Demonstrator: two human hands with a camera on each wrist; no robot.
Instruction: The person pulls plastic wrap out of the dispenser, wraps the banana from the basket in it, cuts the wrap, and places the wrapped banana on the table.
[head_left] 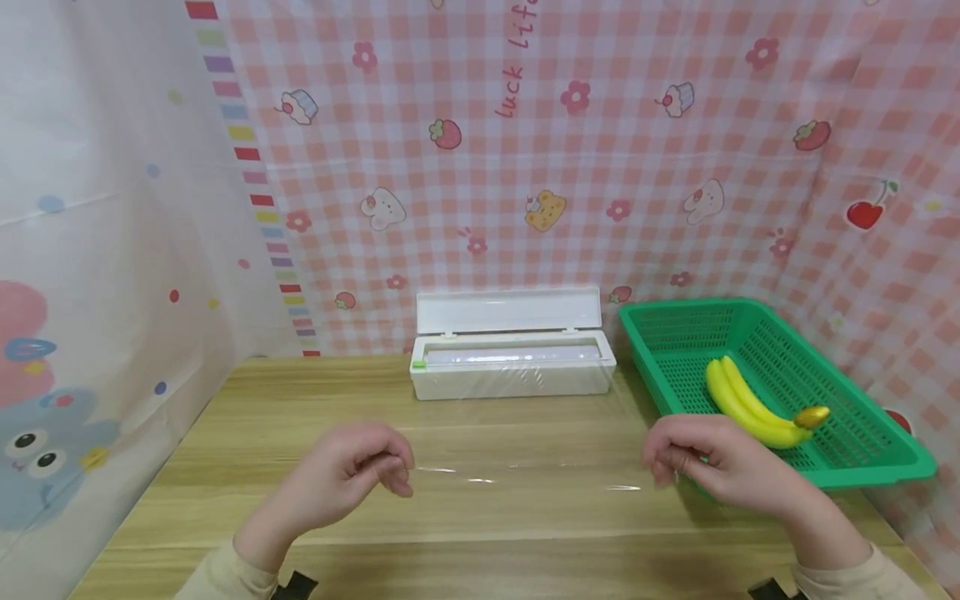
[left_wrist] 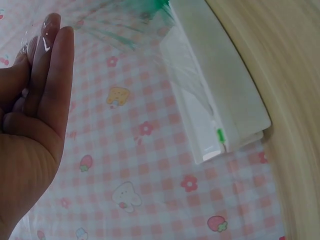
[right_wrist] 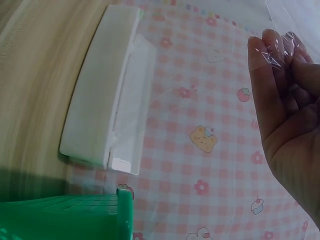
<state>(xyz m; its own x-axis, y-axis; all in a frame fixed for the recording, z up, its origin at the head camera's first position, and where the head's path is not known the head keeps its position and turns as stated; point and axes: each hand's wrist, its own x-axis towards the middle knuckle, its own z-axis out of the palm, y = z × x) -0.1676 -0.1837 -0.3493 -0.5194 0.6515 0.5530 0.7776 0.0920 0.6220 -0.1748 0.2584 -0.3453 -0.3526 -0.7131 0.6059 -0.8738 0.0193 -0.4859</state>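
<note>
A sheet of clear plastic wrap [head_left: 525,450] stretches from a white wrap dispenser box [head_left: 510,382] toward me, held above the wooden table. My left hand [head_left: 352,467] pinches its near left corner between thumb and fingers; in the left wrist view the left hand [left_wrist: 37,95] has film shining over its fingertips. On the other side my right hand [head_left: 723,458] pinches the near right corner, and the right wrist view shows film across the fingers of the right hand [right_wrist: 290,90]. The dispenser's lid [head_left: 510,311] stands raised, with the roll [head_left: 517,353] visible inside.
A green plastic basket [head_left: 870,400] stands at the right, partly behind my right hand, with yellow bananas [head_left: 750,408] lying in it. Behind the wooden table [head_left: 450,550] hangs a pink checked cloth [head_left: 480,183]. A small green piece [head_left: 419,364] sits at the dispenser's left end.
</note>
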